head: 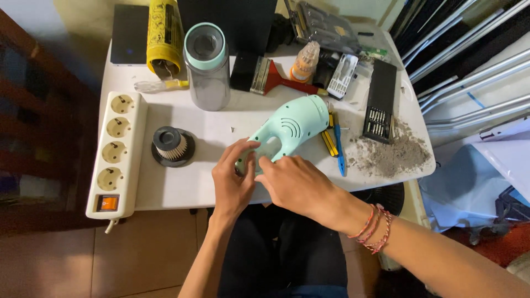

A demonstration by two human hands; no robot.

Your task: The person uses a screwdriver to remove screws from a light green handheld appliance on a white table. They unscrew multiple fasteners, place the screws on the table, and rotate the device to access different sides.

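Four round sockets and an orange switch mark the white plastic power strip (115, 156) lying along the left edge of the white table (182, 187). Just right of it stands a black round filter with a pleated paper core (173, 146), and behind that a clear grey water bottle with a mint lid (207, 66). Near the table's front edge, the left hand (234, 179) curls its fingers around the handle end of the mint-green plastic handheld vacuum body (287, 129), which lies tilted on the table with its wide end pointing away to the right. The right hand (298, 185), touching the same handle, pinches with narrowed fingertips beside the left thumb. Further right lie yellow and blue screwdrivers (334, 144), a black bit case (381, 102) and a pile of grey dust (395, 154).
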